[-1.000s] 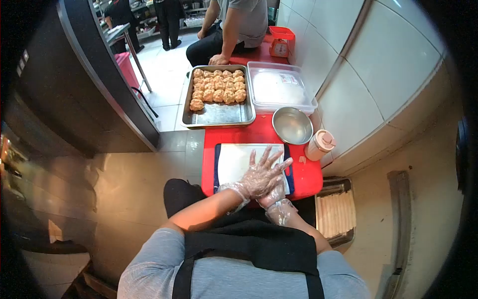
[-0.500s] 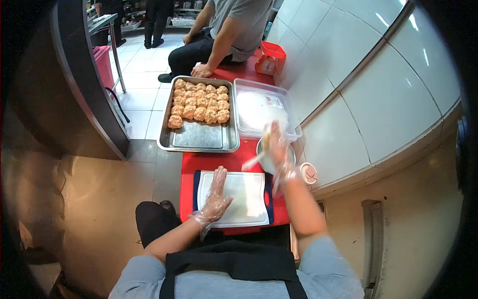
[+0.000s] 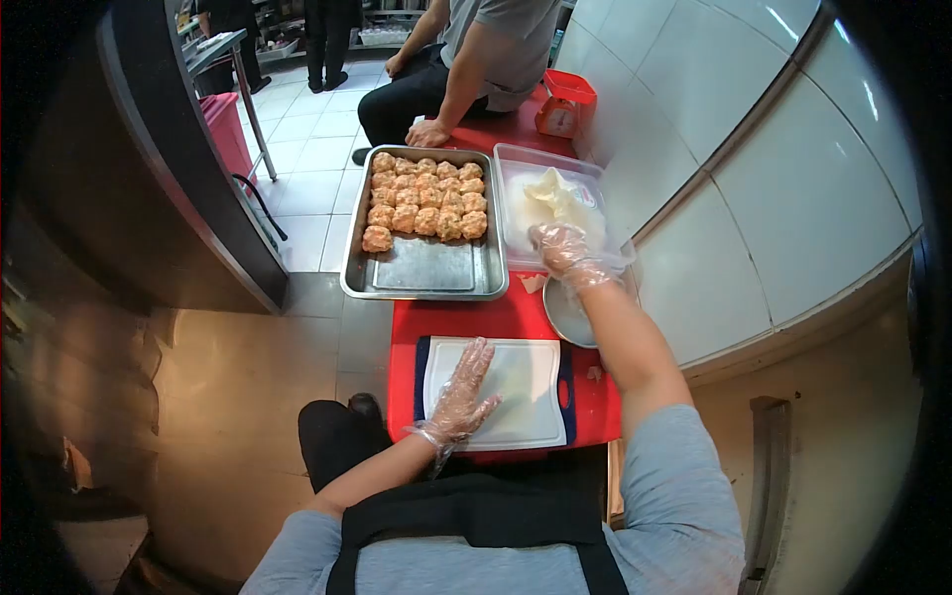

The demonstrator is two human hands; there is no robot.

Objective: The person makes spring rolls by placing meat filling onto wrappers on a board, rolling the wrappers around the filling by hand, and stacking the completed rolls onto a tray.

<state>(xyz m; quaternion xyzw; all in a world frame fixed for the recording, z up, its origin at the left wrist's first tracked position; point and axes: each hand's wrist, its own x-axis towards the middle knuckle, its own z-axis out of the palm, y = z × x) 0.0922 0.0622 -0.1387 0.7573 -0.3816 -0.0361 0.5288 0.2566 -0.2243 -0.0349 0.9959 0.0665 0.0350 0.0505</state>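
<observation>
My left hand [image 3: 460, 402], in a clear plastic glove, rests open over the left part of a white cutting board [image 3: 526, 397] with dark blue ends. My right hand [image 3: 563, 252], also gloved, reaches to the near side of a clear plastic container [image 3: 617, 253]. Its fingers are curled at the lower end of a pale yellowish, thin, crumpled sheet [image 3: 555, 193], which lies over the white contents. Under my right wrist is a round metal bowl [image 3: 567, 315], partly covered by the forearm. A metal tray [image 3: 426, 283] beside the container holds rows of lumpy orange-brown balls [image 3: 426, 193].
Everything stands on a red bench [image 3: 446, 319]. A person in a grey shirt [image 3: 511, 50] sits at its far end, near a red kitchen scale [image 3: 563, 104]. A tiled wall [image 3: 714, 198] closes the right side; a dark partition [image 3: 198, 178] stands left.
My right hand has moved forward from above the bowl to the container, where the pale sheet now spreads. My left hand stays over the board. The view has shifted slightly.
</observation>
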